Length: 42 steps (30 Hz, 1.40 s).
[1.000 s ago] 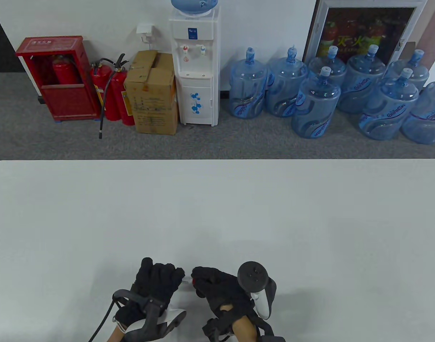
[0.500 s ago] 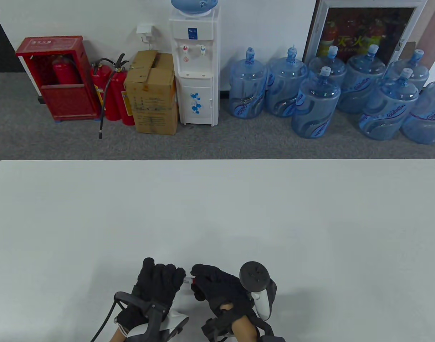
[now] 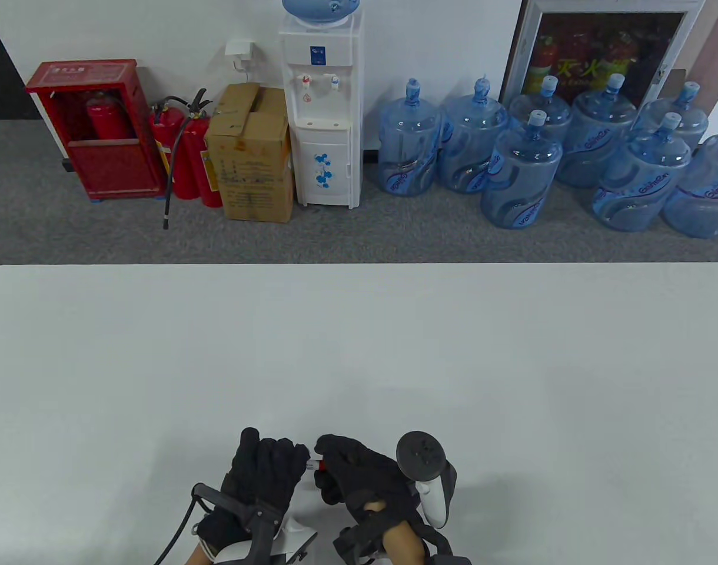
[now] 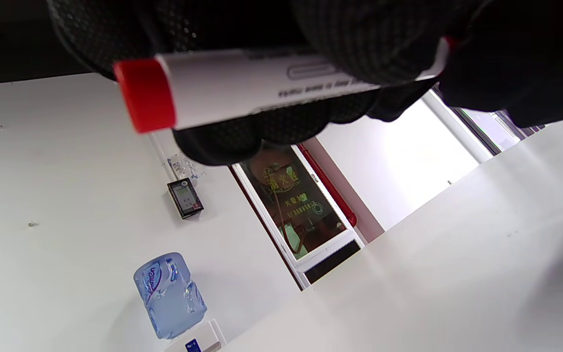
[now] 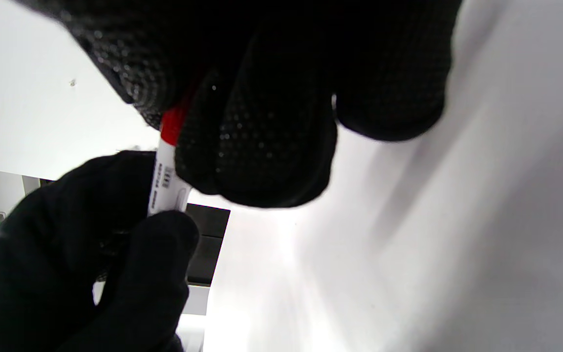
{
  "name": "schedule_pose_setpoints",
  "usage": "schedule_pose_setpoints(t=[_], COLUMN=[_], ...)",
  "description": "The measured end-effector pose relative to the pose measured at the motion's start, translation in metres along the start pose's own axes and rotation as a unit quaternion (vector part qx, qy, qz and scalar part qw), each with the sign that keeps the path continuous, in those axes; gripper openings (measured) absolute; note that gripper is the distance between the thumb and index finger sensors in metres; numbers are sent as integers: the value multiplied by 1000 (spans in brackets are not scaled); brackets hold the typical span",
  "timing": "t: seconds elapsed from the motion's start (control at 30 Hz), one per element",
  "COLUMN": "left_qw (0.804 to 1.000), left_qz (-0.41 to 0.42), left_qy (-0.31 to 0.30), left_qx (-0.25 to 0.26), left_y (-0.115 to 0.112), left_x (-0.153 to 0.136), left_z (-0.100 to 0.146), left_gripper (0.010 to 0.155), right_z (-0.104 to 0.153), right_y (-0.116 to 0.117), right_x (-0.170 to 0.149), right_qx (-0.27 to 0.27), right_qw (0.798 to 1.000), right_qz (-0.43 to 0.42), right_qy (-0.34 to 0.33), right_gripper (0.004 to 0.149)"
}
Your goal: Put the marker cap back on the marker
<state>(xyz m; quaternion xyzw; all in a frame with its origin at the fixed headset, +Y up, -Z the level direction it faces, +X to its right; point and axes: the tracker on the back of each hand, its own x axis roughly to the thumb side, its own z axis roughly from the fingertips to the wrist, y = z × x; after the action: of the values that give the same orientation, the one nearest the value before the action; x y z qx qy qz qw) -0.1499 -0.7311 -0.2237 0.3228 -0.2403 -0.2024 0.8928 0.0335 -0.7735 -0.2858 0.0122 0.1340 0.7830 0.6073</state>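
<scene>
Here left hand [image 3: 265, 471] grips marker [image 4: 242, 88], right hand [image 3: 359, 477] holds cap [image 5: 173, 122].

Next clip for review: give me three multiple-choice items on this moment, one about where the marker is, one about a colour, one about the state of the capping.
1. Where is the marker?
A. Lying on the table's far edge
B. Held between both hands near the table's near edge
C. On the floor

2. What colour is the plug at the marker's back end?
A. Red
B. Green
C. Black

3. What does the right hand grip?
A. Nothing
B. The tracker
C. The red cap at the marker's front end

Key: B, the left hand and right hand meet on the marker above the table; A, the end plug is red; C, the red cap shows among the right hand's fingers.
</scene>
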Motion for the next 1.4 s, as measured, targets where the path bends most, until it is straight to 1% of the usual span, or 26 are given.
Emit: schedule_pose_setpoints(t=[0.13,0.23,0.3,0.33,0.4,0.47,0.53,0.57,0.63,0.67,0.7,0.73,0.77,0.83,0.87,0.93,0.97,1.07,1.1,1.17,1.27,1.33,1.4], left_qw=[1000,999,996,993,987,988,993,996,998,998,998,997,997,992,990,985,980,966,957,942,915,901,890], left_qz=[-14,-31,-69,-88,-122,-128,-109,-86,-60,-61,-64,-66,-68,-61,-56,-52,-55,-47,-42,-40,-63,-75,-82], left_qy=[-8,-23,-42,-48,-58,-49,-29,-17,-3,5,11,24,34,70,81,111,131,183,211,246,288,308,324], left_qx=[16,27,49,63,82,73,42,30,26,16,10,-9,-28,-84,-97,-121,-141,-176,-195,-223,-274,-297,-310], left_y=[2,4,6,8,11,11,9,8,7,5,3,0,-3,-14,-18,-26,-29,-37,-40,-47,-59,-68,-74], left_x=[3,5,5,5,4,1,-2,-5,-9,-14,-17,-22,-26,-38,-43,-55,-62,-82,-91,-105,-123,-133,-140], left_z=[1,2,3,4,4,3,0,0,-1,-1,-1,-2,-2,-2,-1,1,2,7,9,14,24,30,35], left_gripper=[48,48,48,49,49,49,49,49,49,48,48,48,48,49,48,48,48,48,48,48,49,48,48], right_z=[-1,-2,-4,-4,-4,-2,1,3,7,11,13,17,19,25,27,33,35,39,40,41,39,37,36], right_y=[0,1,2,3,7,7,3,-1,-10,-18,-23,-32,-37,-51,-54,-60,-62,-63,-63,-60,-55,-52,-50], right_x=[-2,-5,-7,-8,-9,-7,-1,4,11,14,16,18,19,22,23,28,31,38,40,42,41,39,38], right_qx=[13,28,52,72,90,86,72,56,16,-22,-46,-86,-113,-189,-205,-249,-262,-275,-277,-270,-250,-237,-230], right_qw=[1000,999,997,995,989,989,994,996,999,999,998,994,989,968,959,927,909,865,847,831,824,819,814], right_qz=[-10,-35,-51,-68,-111,-116,-86,-64,-29,-4,10,42,67,149,181,265,311,409,444,479,505,520,531], right_qy=[5,16,18,18,30,26,8,-7,-28,-37,-41,-54,-60,-72,-78,-90,-93,-92,-91,-83,-63,-53,-45], right_gripper=[43,44,45,46,47,47,47,47,46,45,45,45,45,46,48,53,57,66,69,72,75,76,77])
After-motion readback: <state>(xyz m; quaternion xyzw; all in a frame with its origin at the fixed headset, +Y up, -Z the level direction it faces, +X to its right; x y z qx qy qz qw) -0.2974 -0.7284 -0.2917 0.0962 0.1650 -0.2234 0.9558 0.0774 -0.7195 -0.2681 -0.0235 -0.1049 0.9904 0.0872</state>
